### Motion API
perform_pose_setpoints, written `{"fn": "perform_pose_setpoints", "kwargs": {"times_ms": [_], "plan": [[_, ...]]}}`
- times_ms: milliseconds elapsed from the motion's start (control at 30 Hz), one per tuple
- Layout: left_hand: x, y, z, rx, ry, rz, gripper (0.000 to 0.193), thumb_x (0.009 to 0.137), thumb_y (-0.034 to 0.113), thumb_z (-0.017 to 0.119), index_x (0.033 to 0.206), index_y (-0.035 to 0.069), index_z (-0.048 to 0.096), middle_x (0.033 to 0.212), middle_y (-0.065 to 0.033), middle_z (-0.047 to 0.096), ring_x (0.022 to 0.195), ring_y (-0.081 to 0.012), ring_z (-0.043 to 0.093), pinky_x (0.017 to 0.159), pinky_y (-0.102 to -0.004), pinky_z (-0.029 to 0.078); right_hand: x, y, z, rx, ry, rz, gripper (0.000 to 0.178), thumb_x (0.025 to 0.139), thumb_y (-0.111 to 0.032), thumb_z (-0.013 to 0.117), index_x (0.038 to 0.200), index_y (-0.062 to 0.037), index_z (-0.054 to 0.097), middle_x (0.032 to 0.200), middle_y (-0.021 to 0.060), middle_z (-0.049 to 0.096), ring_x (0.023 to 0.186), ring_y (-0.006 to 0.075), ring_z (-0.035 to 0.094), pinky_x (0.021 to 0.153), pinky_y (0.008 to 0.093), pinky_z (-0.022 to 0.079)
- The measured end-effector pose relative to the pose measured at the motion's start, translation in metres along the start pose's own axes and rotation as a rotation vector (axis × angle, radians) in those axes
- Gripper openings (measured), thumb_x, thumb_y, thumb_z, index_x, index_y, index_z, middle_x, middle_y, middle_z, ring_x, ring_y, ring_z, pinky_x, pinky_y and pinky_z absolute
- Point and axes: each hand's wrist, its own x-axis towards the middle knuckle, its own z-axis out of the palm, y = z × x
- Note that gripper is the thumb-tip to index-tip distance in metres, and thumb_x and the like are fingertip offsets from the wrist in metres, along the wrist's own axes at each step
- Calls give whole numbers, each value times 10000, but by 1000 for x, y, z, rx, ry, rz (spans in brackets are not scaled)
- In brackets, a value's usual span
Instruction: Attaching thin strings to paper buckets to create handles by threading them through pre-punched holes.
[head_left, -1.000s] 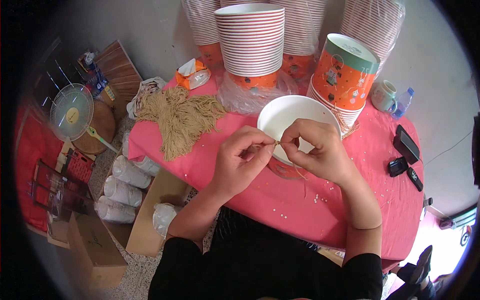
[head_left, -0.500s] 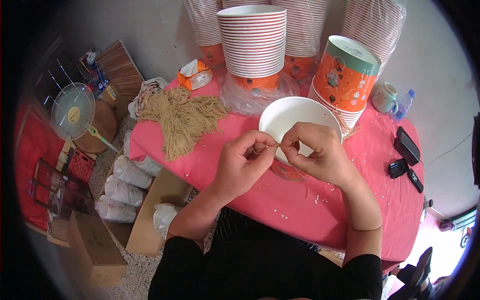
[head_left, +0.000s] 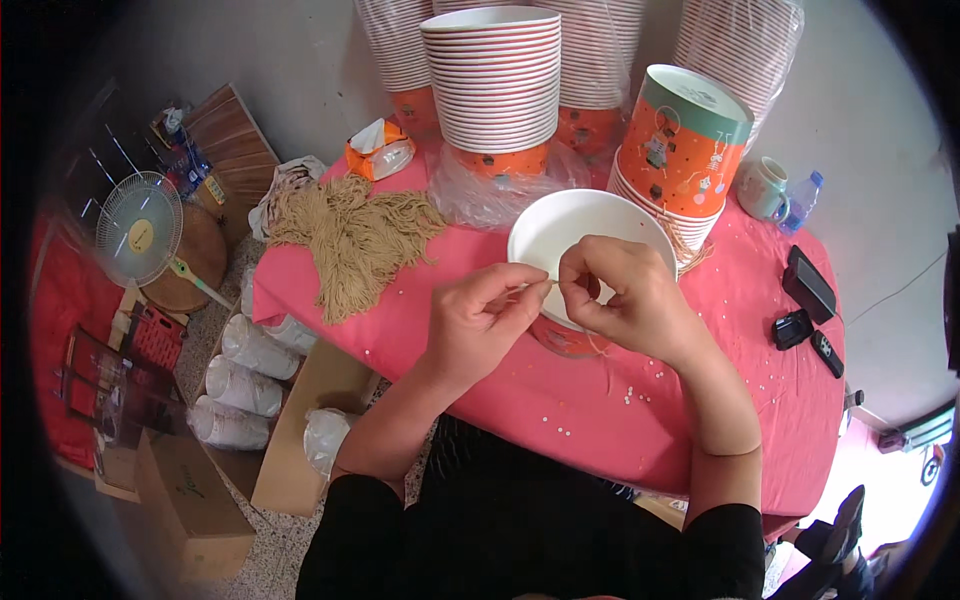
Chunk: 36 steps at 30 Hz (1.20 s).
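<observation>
My left hand (head_left: 480, 315) and my right hand (head_left: 640, 305) meet over the near rim of a white-lined paper bucket (head_left: 542, 228). Thumb and forefinger of each are pinched together around a thin tan string (head_left: 552, 282). Only a tiny bit of it shows between the fingertips. The bucket stands upright, and its orange printed outside is partly hidden by my hands. A thin strand (head_left: 600, 350) dangles down its front. Left of the bucket lies a loose heap of tan strings (head_left: 365, 245).
Stacked paper buckets (head_left: 492, 90) rise behind, with an upturned orange bucket (head_left: 680, 150) atop another stack. A mug (head_left: 762, 188), a bottle (head_left: 802, 200) and black devices (head_left: 808, 285) sit at right. Small white dots (head_left: 556, 425) are scattered over the pink tablecloth (head_left: 480, 400).
The whole view has shifted slightly. My fingertips have drawn a little apart, with both hands still pinched over the bucket.
</observation>
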Motion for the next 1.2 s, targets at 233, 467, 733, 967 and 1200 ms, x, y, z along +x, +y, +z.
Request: {"fn": "perform_pose_setpoints", "kwargs": {"times_ms": [233, 467, 733, 967, 1200], "plan": [[-3, -5, -3, 4, -34, 11, 90, 878, -12, 674, 967, -22, 675, 838, -85, 709, 726, -98, 678, 617, -221, 538, 0, 6, 0, -82, 67, -52, 158, 711, 17, 656, 831, -15, 559, 696, 127, 593, 589, 295, 613, 540, 381, 488], [3, -1, -10, -73, -107, -68, 88, 884, 2, 663, 972, -6, 673, 828, -33, 641, 671, -45, 579, 578, -187, 446, 1, 3, -8, -42, 77, -63, 154, 728, 34, 656, 841, -4, 558, 704, 121, 589, 586, 271, 614, 542, 369, 489], [15, 11, -12, -49, -163, -69, 97, 832, 11, 695, 913, 14, 643, 864, 3, 576, 566, -19, 400, 501, -197, 333, 0, -2, -7, -16, 40, -108, 151, 730, 45, 661, 836, -4, 566, 720, 111, 582, 610, 262, 613, 565, 359, 493], [13, 3, -8, -181, -116, -173, 74, 853, 1, 678, 916, -2, 638, 811, 3, 579, 596, -17, 470, 520, -183, 376, 1, -5, -15, 63, 67, 17, 116, 797, 8, 672, 895, 5, 610, 730, 82, 616, 648, 186, 613, 589, 301, 485], [11, 8, -9, -287, -120, -247, 19, 907, 2, 631, 922, -9, 628, 823, 5, 592, 649, -25, 555, 555, -173, 435, -3, -4, -9, -13, -65, 81, 136, 819, -154, 701, 833, -29, 650, 637, 83, 610, 572, 234, 619, 525, 351, 470]]}}
